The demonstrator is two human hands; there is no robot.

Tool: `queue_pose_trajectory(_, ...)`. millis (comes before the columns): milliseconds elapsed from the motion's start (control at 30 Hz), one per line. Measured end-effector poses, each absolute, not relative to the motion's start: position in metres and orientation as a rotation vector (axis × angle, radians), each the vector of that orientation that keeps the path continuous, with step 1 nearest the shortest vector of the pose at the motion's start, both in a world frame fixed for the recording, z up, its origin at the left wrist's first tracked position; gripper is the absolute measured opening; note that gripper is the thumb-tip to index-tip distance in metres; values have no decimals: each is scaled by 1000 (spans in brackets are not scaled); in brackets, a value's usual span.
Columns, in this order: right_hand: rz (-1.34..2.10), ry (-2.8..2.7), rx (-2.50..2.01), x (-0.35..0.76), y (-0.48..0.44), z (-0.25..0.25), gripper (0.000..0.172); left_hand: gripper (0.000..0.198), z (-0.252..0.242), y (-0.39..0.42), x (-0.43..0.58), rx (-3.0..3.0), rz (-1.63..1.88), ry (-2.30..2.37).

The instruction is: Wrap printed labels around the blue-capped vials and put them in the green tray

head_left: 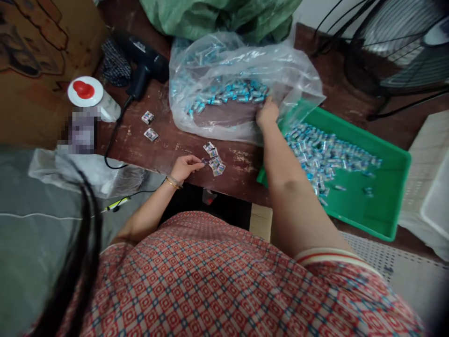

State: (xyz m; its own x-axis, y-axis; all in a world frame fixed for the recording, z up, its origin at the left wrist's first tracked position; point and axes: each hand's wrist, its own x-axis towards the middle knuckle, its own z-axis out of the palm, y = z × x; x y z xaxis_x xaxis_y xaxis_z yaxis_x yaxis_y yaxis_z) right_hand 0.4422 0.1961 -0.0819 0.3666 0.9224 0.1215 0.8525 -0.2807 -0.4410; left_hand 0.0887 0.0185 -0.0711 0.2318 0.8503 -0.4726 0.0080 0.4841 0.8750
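Observation:
My left hand (186, 167) is at the table's front edge, thumb and fingertips pinched on something small and dark. Just right of those fingertips lie several small printed labels (216, 165). My right hand (268, 112) reaches into the mouth of a clear plastic bag (224, 128), its fingertips at the right end of a heap of small blue-and-clear pieces (242, 91); what they hold, if anything, is hidden. Under my right forearm, a green tray (379, 210) holds many similar small pieces (326, 150). Two small stacks of labels (151, 135) lie at the left.
A black heat gun (143, 65) with a cable and a white container with a red top (86, 91) stand at the left, near a cardboard box (42, 70). A fan (396, 47) is at the back right. Green sacking (220, 18) lies behind the bag.

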Motion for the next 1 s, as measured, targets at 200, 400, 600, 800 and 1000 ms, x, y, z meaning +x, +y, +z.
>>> queue_pose_trajectory(200,997,-1625,-1432,371,101,-42,21,39,-63,20,84,814,692,1138)
queue_pose_trajectory(400,1326,-1617,-1178,324,7,-2,30,36,-54,14,101,889,599,1066)
queue_pose_trajectory(600,1192,-1689,-1300,334,-14,3,29,38,-43,-5,109,936,552,1027)
queue_pose_trajectory(800,1107,-1540,-1274,327,-39,-5,29,44,-41,-21,112,889,512,1001)
queue_pose_trajectory(1000,1175,-1346,-1206,331,-48,-8,32,44,-43,-24,109,924,481,1005)
